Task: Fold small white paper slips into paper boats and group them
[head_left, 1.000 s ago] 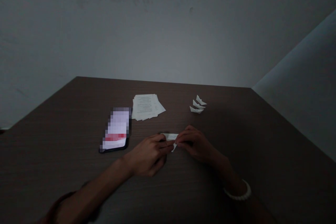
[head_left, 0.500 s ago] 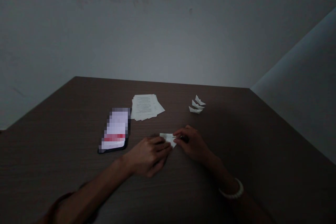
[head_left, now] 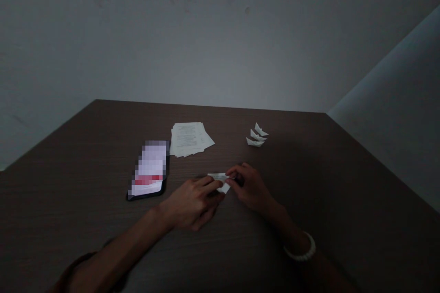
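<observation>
Creasing a small folded paper [head_left: 225, 188] appeared to be the step in hand as a person worked with both hands low over a dark desk [head_left: 85, 146]. The left hand [head_left: 193, 202] laid loosely bent fingers across the paper; whether its grip closed underneath could not be told. The right hand [head_left: 253, 188] had its grip nearly closed, thumb and forefinger pinching the paper's right end. The fold seemed to call for a steady left hand and a firm right-hand press along the edge. The paper was white, thin and flat, with a pointed lower corner. Beyond it stood three crisp, sharp-tipped paper boats [head_left: 255, 143], near a fanned stack of printed sheets [head_left: 187, 139] and a glossy, dark-edged phone [head_left: 151, 160] on the streaked, wood-grain surface.
</observation>
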The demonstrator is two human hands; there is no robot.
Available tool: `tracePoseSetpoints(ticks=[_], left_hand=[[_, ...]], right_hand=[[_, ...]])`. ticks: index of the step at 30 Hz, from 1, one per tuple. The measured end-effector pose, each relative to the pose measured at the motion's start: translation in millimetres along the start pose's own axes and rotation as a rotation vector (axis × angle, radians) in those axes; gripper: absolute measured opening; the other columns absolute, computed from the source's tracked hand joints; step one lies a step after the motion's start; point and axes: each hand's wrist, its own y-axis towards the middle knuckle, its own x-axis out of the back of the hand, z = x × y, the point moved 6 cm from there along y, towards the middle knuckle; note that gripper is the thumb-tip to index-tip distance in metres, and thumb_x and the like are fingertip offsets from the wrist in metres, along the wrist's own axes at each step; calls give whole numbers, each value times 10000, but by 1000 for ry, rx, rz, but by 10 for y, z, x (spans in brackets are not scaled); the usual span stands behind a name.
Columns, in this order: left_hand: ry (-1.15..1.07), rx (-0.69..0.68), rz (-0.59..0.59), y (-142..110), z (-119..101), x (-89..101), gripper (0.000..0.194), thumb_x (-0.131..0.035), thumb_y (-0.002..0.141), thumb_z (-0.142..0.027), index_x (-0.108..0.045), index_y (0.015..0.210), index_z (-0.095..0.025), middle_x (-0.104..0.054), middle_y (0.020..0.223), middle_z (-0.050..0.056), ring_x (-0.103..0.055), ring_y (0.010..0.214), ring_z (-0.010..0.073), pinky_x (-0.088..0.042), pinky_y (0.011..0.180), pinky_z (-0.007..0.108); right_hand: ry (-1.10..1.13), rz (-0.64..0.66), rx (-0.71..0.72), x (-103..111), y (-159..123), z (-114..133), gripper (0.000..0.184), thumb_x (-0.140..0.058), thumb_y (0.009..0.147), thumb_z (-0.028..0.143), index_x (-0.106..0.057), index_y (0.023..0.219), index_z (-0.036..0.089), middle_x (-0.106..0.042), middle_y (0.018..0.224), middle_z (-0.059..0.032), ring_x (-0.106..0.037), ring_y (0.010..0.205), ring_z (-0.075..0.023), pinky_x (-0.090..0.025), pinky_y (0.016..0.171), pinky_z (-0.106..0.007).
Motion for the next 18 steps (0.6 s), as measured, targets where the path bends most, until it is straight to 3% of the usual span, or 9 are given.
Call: tracePoseSetpoints(ticks=[6,18], left_hand=[[24,-42,-1,-5,-20,-24,320,-467,888,-206,-622,1160,-138,-627,1236,94,-575,987,257,-545,793,398],[5,-33,-22,-4,-17,-19,318,-479,877,-218,-628,1147,-145,-646,1222,90,-582,1013,264,-553,797,411]], right_hand=[[-21,-33,-14,-8,-3,27,194,-705,770,95,-647,908,218,-640,781,-11,-585,760,-171,-452,691,-287],[-22,-61,-36,-13,0,16,208,-715,759,97,-649,917,214,-641,794,-8,-584,759,-172,-453,696,-285]])
